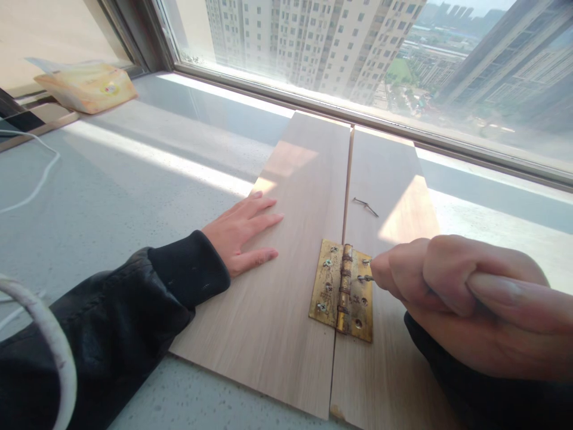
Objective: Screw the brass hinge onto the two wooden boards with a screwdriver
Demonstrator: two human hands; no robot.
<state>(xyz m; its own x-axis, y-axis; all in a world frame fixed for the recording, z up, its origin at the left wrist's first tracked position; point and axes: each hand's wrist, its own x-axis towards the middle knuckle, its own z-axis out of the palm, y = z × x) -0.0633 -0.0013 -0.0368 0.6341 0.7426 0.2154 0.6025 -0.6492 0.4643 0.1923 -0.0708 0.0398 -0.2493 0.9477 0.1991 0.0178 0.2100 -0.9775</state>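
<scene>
My left hand [248, 230] lies flat with fingers spread on the left wooden board [277, 310]. Beside it, the right wooden board [385, 155] meets the first along a narrow seam. A worn brass hinge [345, 292] straddles that seam, with several cross-head screws in its left leaf. Over the right leaf, my right hand [465, 292] is closed in a fist around what looks like a screwdriver, its handle hidden by the fingers. A thin metal piece [366, 278] shows between the fist and an upper hole. Lower holes in that leaf show no screws. Two loose screws [366, 206] rest above the hinge.
The boards lie on a speckled white sill [179, 143] below a large window [313, 48]. A yellowish soft packet [89, 86] stands at the far left, near a white cable [49, 161]. A thicker white loop [58, 352] crosses in front of my left sleeve.
</scene>
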